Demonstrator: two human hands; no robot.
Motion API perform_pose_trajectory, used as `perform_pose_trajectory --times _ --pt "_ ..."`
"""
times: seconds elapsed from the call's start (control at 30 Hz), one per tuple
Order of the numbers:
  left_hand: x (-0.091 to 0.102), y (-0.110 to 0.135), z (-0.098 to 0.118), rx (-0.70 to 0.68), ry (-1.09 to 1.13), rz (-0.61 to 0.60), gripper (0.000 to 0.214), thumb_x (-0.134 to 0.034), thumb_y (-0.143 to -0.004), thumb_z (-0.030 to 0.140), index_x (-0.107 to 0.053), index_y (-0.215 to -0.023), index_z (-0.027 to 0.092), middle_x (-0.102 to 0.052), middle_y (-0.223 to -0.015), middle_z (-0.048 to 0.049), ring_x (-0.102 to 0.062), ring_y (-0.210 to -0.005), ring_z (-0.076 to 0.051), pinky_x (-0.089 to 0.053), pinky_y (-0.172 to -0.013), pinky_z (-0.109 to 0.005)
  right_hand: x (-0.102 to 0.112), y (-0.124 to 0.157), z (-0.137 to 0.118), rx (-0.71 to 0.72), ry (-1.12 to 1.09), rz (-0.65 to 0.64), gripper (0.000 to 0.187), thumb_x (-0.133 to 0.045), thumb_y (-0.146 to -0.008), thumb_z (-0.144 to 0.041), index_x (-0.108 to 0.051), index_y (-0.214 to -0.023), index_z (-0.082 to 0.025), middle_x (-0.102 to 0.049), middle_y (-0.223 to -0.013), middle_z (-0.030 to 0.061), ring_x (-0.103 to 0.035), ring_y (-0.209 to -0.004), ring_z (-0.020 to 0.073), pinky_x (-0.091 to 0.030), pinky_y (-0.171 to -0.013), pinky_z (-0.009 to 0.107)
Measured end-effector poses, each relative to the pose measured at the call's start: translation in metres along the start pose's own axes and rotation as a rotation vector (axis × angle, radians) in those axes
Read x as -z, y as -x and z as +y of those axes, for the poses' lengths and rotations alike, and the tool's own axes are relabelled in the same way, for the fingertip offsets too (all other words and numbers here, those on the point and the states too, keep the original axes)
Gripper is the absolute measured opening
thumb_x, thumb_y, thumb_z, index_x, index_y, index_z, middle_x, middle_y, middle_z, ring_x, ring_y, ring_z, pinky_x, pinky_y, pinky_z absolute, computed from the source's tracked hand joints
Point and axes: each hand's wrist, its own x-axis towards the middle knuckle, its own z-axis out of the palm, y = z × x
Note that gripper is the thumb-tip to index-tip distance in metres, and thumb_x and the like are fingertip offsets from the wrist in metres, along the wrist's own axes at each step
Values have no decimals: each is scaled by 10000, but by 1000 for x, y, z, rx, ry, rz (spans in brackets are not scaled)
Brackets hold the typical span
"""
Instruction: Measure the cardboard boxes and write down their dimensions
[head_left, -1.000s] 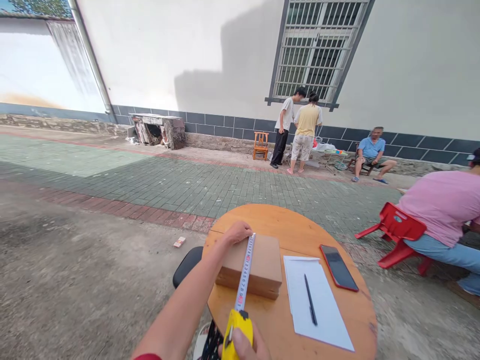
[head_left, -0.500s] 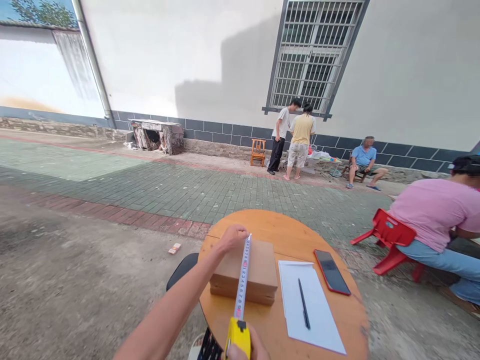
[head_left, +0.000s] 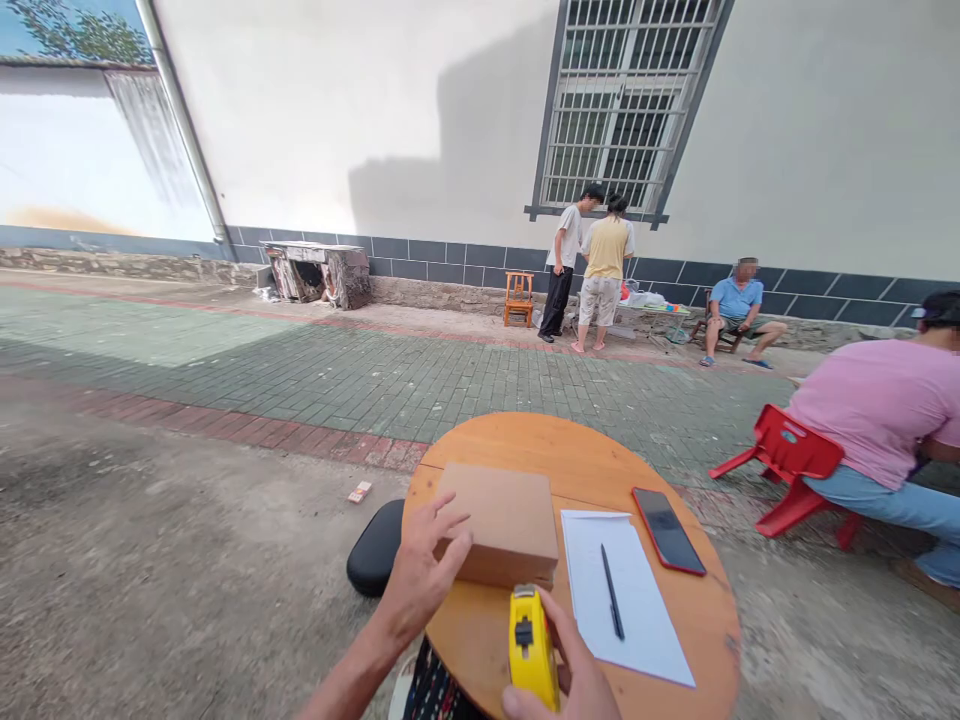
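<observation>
A closed brown cardboard box [head_left: 499,515] lies on the round wooden table [head_left: 525,430]. My left hand [head_left: 426,565] is open at the box's near left corner, fingers spread; whether it touches the cardboard I cannot tell. In my right hand [head_left: 574,670] is a yellow tape measure [head_left: 532,650], gripped near the table's front edge with its blade drawn in. White paper sheets [head_left: 619,600] lie to the right of the box, with a black pen [head_left: 612,592] on top.
A phone with a red edge [head_left: 669,530] lies at the table's right. A black case or seat [head_left: 375,548] shows beside the table's left edge. A person in pink [head_left: 877,410] sits on a red chair [head_left: 799,450] at the right. Other people are by the far wall.
The tape blade stretched across the box has gone back into its case. My left hand has let go of the blade's end, drawn nearer and opened. My right hand has shifted right.
</observation>
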Motion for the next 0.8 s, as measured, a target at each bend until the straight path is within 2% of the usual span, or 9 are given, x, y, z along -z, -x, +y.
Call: perform_pose_trajectory --times 0.1,0.17,0.27,0.4,0.5,0.57,0.67,0.73,0.8 --pt "1 -20 -27 87 -22 101 462 -525 -812 389 -623 -1224 205 -526 -1397 -103 -413 -1342 -273 -279 -1156 -466 16 -18 -28 182 303 -65 804 -697 -582 -169 -516 -1364 -212 -517 -1418 97 -470 -1309 295 -341 -1110 374" --pt "-4 -27 -42 159 -10 108 579 -528 -789 391 -543 -1312 144 -511 -1408 -146 -406 -1351 -295 -269 -1158 -483 22 -38 -47 264 455 -111 823 -666 -622 -170 -454 -1416 -212 -500 -1437 95 -446 -1324 269 -302 -1133 389" --pt "-16 -27 -54 236 38 87 663 -506 -800 412 -463 -1373 81 -477 -1436 -198 -418 -1353 -323 -296 -1143 -505 21 -78 -66 362 631 -169 856 -669 -635 -192 -401 -1446 -150 -515 -1420 122 -459 -1297 259 -321 -1113 379" --pt "-26 -25 -57 293 111 61 663 -483 -833 431 -431 -1404 98 -448 -1471 -174 -410 -1372 -287 -311 -1151 -451 3 -131 -77 435 813 -237 802 -691 -615 -209 -477 -1383 -120 -541 -1383 147 -486 -1251 280 -369 -1059 382" --pt "-26 -25 -59 314 148 59 685 -502 -828 456 -416 -1420 123 -432 -1489 -149 -384 -1392 -268 -290 -1166 -419 -7 -151 -82 450 834 -293 795 -721 -594 -227 -518 -1358 -147 -577 -1350 135 -518 -1220 293 -393 -1032 392" --pt "-26 -22 -63 325 167 54 720 -494 -832 490 -384 -1440 119 -417 -1498 -153 -373 -1397 -271 -294 -1163 -413 -4 -151 -80 460 836 -305 789 -718 -636 -279 -497 -1385 -165 -538 -1407 128 -481 -1276 291 -353 -1079 406" --pt "-32 -7 -79 374 267 72 816 -500 -825 562 -302 -1479 116 -392 -1509 -170 -407 -1375 -284 -386 -1104 -385 16 -135 -59 403 744 -132 673 -635 -762 -401 -496 -1380 -173 -478 -1465 125 -402 -1362 290 -301 -1129 428" --pt "-41 6 -91 415 373 100 874 -531 -804 597 -257 -1496 139 -395 -1508 -164 -465 -1333 -282 -450 -1044 -349 30 -119 -33 262 573 102 607 -577 -805 -465 -525 -1336 -175 -491 -1446 130 -465 -1317 297 -395 -1059 417" --pt "-51 17 -102 424 417 101 860 -518 -811 615 -260 -1491 156 -429 -1489 -150 -507 -1297 -265 -458 -1035 -325 37 -106 -5 111 384 252 631 -521 -837 -527 -502 -1339 -144 -544 -1386 168 -574 -1192 306 -487 -921 410"
